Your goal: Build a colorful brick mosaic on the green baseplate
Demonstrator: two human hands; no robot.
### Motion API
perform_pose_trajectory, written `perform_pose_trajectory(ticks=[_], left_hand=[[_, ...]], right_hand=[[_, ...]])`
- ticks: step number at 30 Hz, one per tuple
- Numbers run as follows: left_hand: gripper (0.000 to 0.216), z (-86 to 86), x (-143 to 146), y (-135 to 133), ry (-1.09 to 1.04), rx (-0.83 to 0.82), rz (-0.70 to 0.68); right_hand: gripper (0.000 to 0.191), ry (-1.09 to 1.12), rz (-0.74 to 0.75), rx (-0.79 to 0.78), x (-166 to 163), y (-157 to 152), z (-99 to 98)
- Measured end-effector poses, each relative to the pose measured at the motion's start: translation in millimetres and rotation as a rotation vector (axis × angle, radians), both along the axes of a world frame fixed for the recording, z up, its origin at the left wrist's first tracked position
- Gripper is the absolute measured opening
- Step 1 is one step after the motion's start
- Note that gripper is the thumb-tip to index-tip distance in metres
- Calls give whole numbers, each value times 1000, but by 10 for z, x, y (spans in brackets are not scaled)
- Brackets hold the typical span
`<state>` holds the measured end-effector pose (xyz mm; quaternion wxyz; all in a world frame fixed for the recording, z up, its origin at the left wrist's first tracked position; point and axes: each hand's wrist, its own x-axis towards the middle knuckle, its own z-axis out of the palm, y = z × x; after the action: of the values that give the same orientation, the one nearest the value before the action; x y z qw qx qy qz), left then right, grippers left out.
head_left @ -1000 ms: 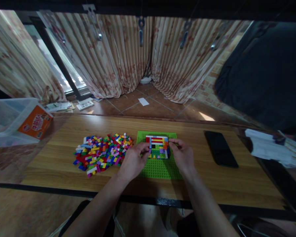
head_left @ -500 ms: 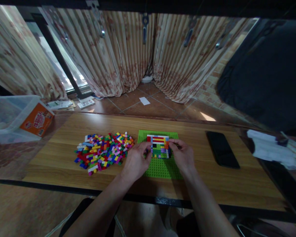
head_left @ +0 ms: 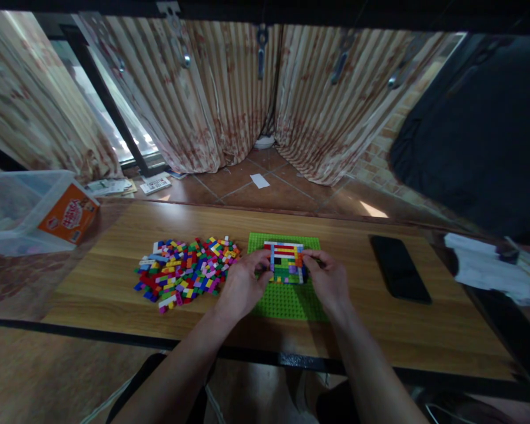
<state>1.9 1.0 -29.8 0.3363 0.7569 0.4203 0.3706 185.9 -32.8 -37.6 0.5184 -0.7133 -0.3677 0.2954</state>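
A rectangular structure of coloured toy bricks sits over the upper part of a green studded baseplate. It has red, white and yellow stripes near its far side and green bricks nearer me. My left hand is closed at the structure's left edge, thumb and forefinger bent against it. On the opposite side, my right hand pinches the right edge by its orange and blue bricks. The fingers partly hide both edges. Left of the baseplate lies a loose pile of small coloured bricks.
The wooden table carries a black phone to the right. A clear plastic box with an orange label stands at far left. White papers and a dark flat object lie at the right end.
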Motion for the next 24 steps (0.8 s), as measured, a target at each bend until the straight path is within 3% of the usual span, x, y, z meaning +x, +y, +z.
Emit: perform_pose_trajectory(ticks=[5, 11, 24], left_hand=[[44, 16, -16, -18, -19, -31, 2], [29, 40, -65, -24, -9, -68, -4], [26, -57, 86, 40, -154, -254, 174]], right_hand=[[32, -19, 9, 19, -10, -1, 11], [32, -29, 12, 2, -5, -1, 19], [31, -77, 31, 5, -22, -9, 15]])
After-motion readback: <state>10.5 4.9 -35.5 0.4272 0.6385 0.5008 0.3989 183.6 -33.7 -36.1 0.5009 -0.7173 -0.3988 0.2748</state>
